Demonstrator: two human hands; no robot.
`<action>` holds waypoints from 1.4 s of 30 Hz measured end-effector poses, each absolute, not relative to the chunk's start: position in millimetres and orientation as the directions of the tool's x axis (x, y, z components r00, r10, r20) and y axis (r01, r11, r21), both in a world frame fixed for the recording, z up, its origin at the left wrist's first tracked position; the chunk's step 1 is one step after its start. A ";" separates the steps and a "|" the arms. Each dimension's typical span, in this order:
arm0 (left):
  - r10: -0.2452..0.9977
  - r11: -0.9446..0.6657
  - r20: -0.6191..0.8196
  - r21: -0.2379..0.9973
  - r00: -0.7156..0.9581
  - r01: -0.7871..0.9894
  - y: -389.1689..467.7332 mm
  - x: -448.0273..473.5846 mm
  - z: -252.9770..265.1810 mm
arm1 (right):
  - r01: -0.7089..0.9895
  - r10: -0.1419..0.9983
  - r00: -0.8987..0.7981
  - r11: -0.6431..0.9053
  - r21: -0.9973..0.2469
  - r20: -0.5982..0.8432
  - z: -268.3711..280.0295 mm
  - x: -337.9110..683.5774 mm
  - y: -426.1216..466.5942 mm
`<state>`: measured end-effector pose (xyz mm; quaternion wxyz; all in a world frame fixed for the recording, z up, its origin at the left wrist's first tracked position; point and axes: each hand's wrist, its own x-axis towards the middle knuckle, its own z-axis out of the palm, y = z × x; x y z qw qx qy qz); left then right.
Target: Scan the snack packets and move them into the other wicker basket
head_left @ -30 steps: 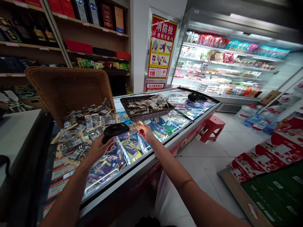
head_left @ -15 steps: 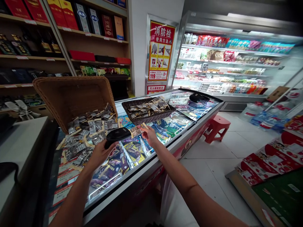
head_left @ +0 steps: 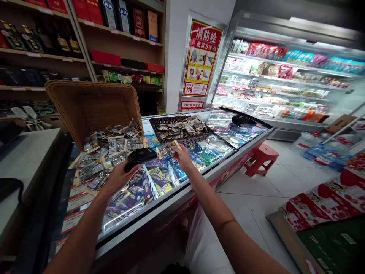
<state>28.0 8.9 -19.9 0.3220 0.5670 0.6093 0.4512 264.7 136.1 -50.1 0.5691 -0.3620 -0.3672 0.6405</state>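
My left hand [head_left: 121,177] is wrapped round the handle of a black barcode scanner [head_left: 142,155], whose head points right. Pinched in my right hand [head_left: 181,156] is a small snack packet [head_left: 165,151], just off the scanner's front end. Behind the packet, a dark woven basket [head_left: 186,144] holds many similar packets and rests on the freezer's glass top. To the left, a tipped tan wicker basket [head_left: 94,95] has a heap of loose packets [head_left: 105,158] spilling from its mouth. Bagged goods show through the glass under both hands.
The chest freezer [head_left: 171,198] runs away to the right, with a black object [head_left: 242,120] on its far end. A red stool [head_left: 262,160] stands beside it. Left is a white counter [head_left: 25,160]. Red cartons [head_left: 322,198] and water jugs [head_left: 308,142] stand on the right.
The view has shifted slightly. The packet has turned in my right hand: a reddish face showed before, now a clear, silvery one. The scanner stays in my left hand.
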 end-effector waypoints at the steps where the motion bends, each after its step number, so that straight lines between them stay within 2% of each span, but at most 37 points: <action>1: 0.981 -0.052 0.122 0.915 -0.152 0.399 8.8 28.8 -19.8 | -0.453 0.994 -0.100 -0.092 -0.887 -0.052 -49.2 264.6 136.7; 14: 0.983 -0.039 0.105 0.919 -0.148 0.392 5.1 26.4 -14.2 | -0.358 0.980 -0.194 -0.115 -0.927 -0.046 -46.3 260.7 136.0; 21: 0.978 -0.081 0.142 0.934 -0.155 0.349 4.4 21.2 -12.4 | -0.373 0.979 -0.202 -0.086 -0.924 -0.009 -41.4 261.6 142.9; 24: 0.969 -0.106 0.170 0.941 -0.178 0.322 6.7 13.7 -17.8 | -0.380 0.987 -0.160 -0.035 -0.924 0.028 -31.4 264.1 164.9; 28: 0.926 -0.160 0.242 0.947 -0.292 0.278 6.8 7.5 -23.0 | -0.384 1.000 -0.013 0.020 -0.923 0.028 -10.3 266.2 210.8; 31: 0.898 -0.178 0.272 0.943 -0.346 0.280 3.9 3.8 -20.7 | -0.396 0.996 0.084 0.025 -0.918 -0.009 5.6 263.7 245.8; 36: 0.916 -0.137 0.227 0.952 -0.332 0.273 -1.9 -4.3 -10.2 | -0.474 0.971 0.212 0.001 -0.881 -0.113 25.4 253.1 282.2; 40: 0.907 -0.140 0.222 0.960 -0.357 0.241 -3.1 -7.6 -6.7 | -0.467 0.957 0.237 -0.041 -0.883 -0.169 30.0 245.5 283.2; 42: 0.906 -0.129 0.210 0.964 -0.368 0.233 -2.8 -8.7 -6.8 | -0.439 0.971 0.195 -0.042 -0.898 -0.141 27.3 242.2 274.2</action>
